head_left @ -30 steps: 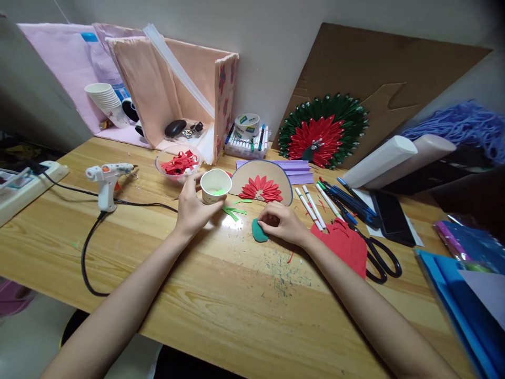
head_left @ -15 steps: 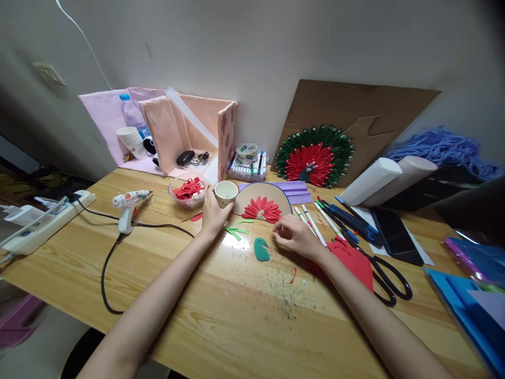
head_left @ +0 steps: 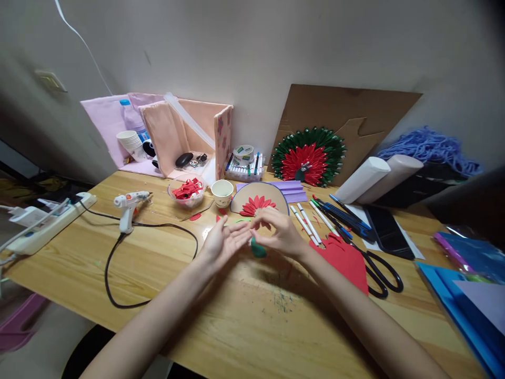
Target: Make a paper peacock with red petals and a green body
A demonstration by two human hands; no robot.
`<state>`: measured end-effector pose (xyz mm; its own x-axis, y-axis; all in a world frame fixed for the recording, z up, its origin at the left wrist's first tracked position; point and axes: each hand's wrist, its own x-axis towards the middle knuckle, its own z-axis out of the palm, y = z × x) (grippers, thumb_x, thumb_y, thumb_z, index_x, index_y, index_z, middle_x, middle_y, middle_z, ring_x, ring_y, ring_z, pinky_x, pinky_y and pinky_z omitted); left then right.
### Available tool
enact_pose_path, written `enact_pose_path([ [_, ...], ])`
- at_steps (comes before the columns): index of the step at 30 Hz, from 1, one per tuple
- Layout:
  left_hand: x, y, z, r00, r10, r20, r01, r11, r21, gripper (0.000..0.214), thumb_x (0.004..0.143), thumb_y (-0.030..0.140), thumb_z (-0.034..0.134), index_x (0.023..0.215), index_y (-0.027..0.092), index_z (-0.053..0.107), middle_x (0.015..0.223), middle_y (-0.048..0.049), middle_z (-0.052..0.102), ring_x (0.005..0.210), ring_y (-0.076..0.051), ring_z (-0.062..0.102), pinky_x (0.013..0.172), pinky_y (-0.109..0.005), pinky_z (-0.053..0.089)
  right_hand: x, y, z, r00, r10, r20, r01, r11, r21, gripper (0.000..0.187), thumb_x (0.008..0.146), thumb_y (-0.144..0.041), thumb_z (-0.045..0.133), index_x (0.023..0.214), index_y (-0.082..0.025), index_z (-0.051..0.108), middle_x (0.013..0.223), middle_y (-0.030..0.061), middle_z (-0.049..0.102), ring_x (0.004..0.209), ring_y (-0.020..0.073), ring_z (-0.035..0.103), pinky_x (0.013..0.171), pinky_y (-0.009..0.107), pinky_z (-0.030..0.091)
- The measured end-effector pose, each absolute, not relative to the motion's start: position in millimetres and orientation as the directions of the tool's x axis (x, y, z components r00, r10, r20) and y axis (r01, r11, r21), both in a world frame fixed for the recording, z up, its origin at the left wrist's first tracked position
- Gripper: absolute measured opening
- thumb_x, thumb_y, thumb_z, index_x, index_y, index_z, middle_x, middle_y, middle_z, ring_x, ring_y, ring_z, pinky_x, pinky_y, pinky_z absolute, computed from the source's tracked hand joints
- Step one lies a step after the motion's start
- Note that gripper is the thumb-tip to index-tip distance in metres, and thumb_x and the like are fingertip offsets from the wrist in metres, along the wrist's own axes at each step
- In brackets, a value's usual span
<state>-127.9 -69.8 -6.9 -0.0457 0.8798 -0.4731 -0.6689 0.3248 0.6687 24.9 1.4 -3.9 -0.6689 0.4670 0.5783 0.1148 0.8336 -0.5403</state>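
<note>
My left hand [head_left: 224, 243] is palm up over the table, its fingers stretched out toward the right. Just beside those fingertips, my right hand [head_left: 281, 231] is closed in a pinch; whatever it holds is too small to make out. Under the hands lies a green bird-shaped cutout [head_left: 259, 249], partly covered. Behind them is a half-round cardboard piece [head_left: 244, 198] with a blue edge, bearing red petals [head_left: 255, 205] in a fan, the lower part hidden by my right hand. To its left stands a paper cup [head_left: 222, 192].
A glue gun [head_left: 129, 205] with its cord is at left, near a power strip [head_left: 51, 226]. A bowl of red scraps [head_left: 187, 192] sits behind. At right are markers [head_left: 308, 223], red sheets [head_left: 347, 263], scissors [head_left: 382, 276] and a phone [head_left: 389, 231]. A finished red-green fan [head_left: 307, 158] leans behind.
My left hand has let go of the paper cup and come nearer, turning palm up. My right hand has moved left to meet it above the green cutout. The cup now stands on the table.
</note>
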Motion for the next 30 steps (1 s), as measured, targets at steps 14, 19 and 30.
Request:
enact_pose_path([
  [14,-209.3,-142.9,-6.6,-0.194,0.744,-0.639,-0.936,0.054,0.347,0.025,0.088,0.009,0.033,0.090,0.007,0.057,0.077,-0.0129,0.066,0.072,-0.016,0.069,0.064,-0.024,0.059,-95.5,-28.6,1.7,-0.697,0.705,0.136,0.154,0.331,-0.931,0.015,0.089,-0.021,0.039,0.091,-0.018,0.053,0.077,0.0028,0.062,0.065,0.0138,0.057,0.061,0.027,0.046],
  [19,-262.2,-207.9,-4.7,-0.442,0.637,-0.632,-0.890,-0.221,0.400,0.027,0.090,0.009,0.029,0.076,0.010,0.053,0.066,-0.0059,0.056,0.056,-0.010,0.060,0.051,-0.019,0.054,-205.1,-62.1,-16.0,-0.730,0.675,0.110,0.332,0.491,-0.806,0.022,0.089,-0.034,0.044,0.094,-0.015,0.054,0.092,0.0119,0.066,0.085,0.0220,0.060,0.075,0.033,0.044],
  [30,-283.2,-265.7,26.7,-0.566,0.714,-0.412,-0.800,-0.356,0.483,0.028,0.090,0.008,0.028,0.065,0.014,0.039,0.060,0.0033,0.036,0.045,-0.004,0.040,0.040,-0.015,0.036,-309.5,-99.1,-28.8,-0.533,0.840,0.101,0.514,0.416,-0.751,0.036,0.080,-0.036,0.052,0.099,-0.006,0.054,0.106,0.0274,0.063,0.105,0.0388,0.053,0.090,0.048,0.032],
])
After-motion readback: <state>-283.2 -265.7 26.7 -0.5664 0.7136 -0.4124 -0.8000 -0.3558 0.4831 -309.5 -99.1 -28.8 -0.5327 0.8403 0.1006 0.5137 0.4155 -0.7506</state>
